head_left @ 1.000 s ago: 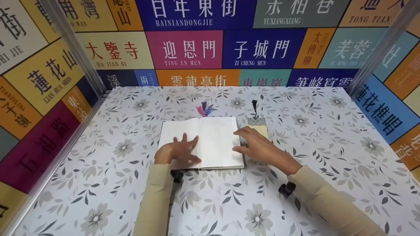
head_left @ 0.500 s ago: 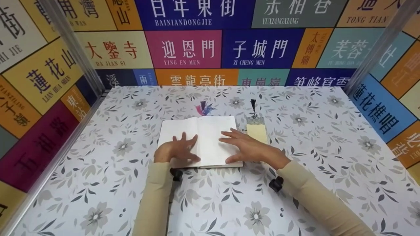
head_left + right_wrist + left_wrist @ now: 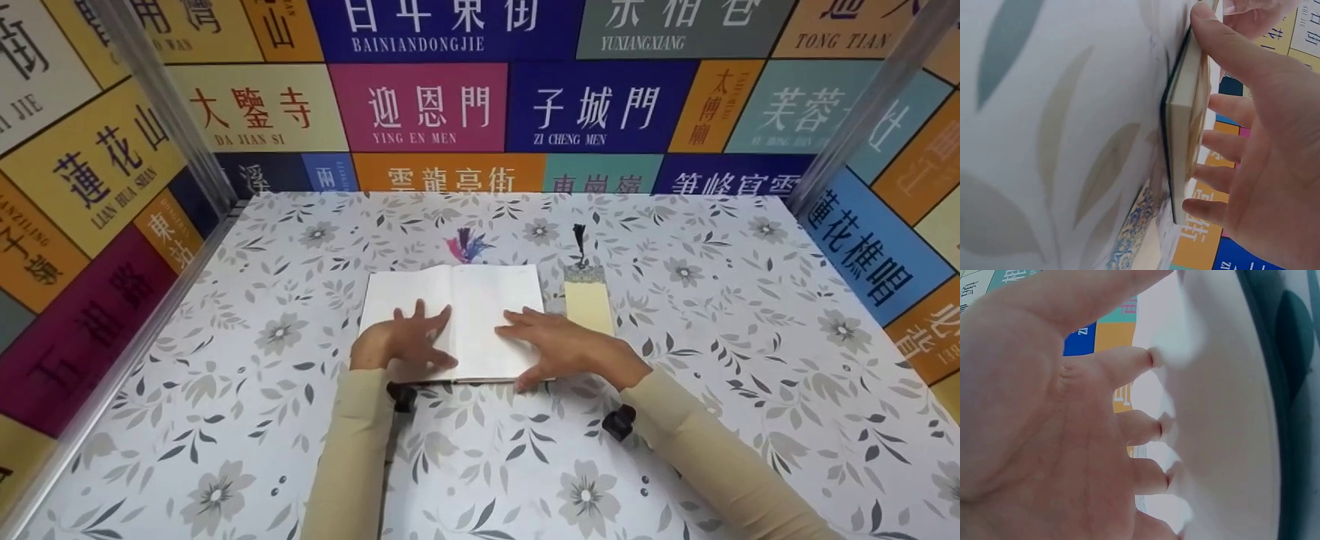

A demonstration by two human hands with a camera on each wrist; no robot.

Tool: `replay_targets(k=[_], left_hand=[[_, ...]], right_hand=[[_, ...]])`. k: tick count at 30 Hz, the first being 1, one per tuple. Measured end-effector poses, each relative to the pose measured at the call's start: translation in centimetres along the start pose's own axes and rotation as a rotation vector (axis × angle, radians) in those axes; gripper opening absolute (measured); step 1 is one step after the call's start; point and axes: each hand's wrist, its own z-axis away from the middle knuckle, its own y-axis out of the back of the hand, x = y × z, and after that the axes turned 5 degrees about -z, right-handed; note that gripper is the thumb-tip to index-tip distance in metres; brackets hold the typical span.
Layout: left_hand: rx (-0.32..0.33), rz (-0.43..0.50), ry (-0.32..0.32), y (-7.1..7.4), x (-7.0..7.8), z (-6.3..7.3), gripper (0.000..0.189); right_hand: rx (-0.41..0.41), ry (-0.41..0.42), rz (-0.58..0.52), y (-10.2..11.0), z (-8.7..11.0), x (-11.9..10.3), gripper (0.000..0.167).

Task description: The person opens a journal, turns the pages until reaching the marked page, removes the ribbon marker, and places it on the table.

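An open book (image 3: 487, 300) with blank-looking white pages lies flat on the table. My left hand (image 3: 401, 345) rests on its left page with spread fingers, and in the left wrist view the fingertips (image 3: 1169, 430) touch the paper. On the right page my right hand (image 3: 566, 349) spreads its fingers, with the thumb at the book's near edge. The right wrist view shows the thick page block (image 3: 1182, 121) above a dark cover, and the right fingers (image 3: 1224, 145) on the page. Neither hand grips anything.
A pink, blue and dark tassel (image 3: 466, 246) sticks out beyond the book's far edge. Right of the book lies a cream bookmark (image 3: 588, 304) with a patterned grey end and a black tassel (image 3: 579, 240). Sign-printed panels (image 3: 420, 109) stand behind the flower-patterned tabletop (image 3: 480, 457).
My right hand has moved left from the book's right edge onto the right page, its thumb sliding to the near edge. The left hand has stayed in place.
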Motion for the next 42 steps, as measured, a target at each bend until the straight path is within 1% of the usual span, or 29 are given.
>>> replay_targets(k=[5,12,13,18,22,25,28,31,33,35,38,40,42], left_hand=[[0.010,0.005,-0.008,-0.1,-0.1,0.1,0.093],[-0.009,0.050,0.031,0.0,0.0,0.0,0.094],[-0.003,0.057,0.031,0.0,0.0,0.0,0.094],[0.016,0.093,0.032,0.0,0.1,0.2,0.094],[0.023,0.050,0.021,0.0,0.1,0.5,0.092],[0.036,0.001,0.017,-0.1,0.4,0.7,0.092],[0.056,-0.031,0.030,-0.2,0.6,0.8,0.091],[0.083,-0.052,0.047,-0.5,0.7,0.8,0.090],[0.116,-0.050,0.048,-0.7,0.6,0.7,0.089],[0.169,-0.019,0.036,-1.0,0.3,0.8,0.086],[0.274,0.066,0.017,-1.7,-0.1,1.0,0.075],[0.344,0.133,0.005,-2.3,-0.5,1.1,0.066],[0.403,0.187,-0.003,-2.8,-0.9,1.3,0.059]], right_hand=[[-0.058,-0.014,-0.029,0.4,0.2,-0.1,0.095],[-0.132,0.010,-0.054,1.2,0.2,0.0,0.085],[-0.139,0.012,-0.060,1.3,0.2,0.0,0.083],[-0.138,0.010,-0.090,1.7,0.3,-0.1,0.071],[-0.120,0.015,-0.105,1.4,0.6,0.0,0.061],[-0.072,0.040,-0.097,1.1,0.7,0.2,0.058],[0.021,0.054,-0.088,0.9,0.6,0.6,0.057],[0.134,0.024,-0.084,0.8,0.5,1.1,0.053],[0.212,-0.008,-0.090,0.8,0.4,1.3,0.052],[0.278,-0.035,-0.094,0.9,0.5,1.5,0.054],[0.349,-0.030,-0.167,1.1,0.5,1.7,0.064],[0.370,-0.034,-0.256,1.2,0.5,1.7,0.069],[0.373,-0.043,-0.372,1.3,0.4,1.6,0.071]])
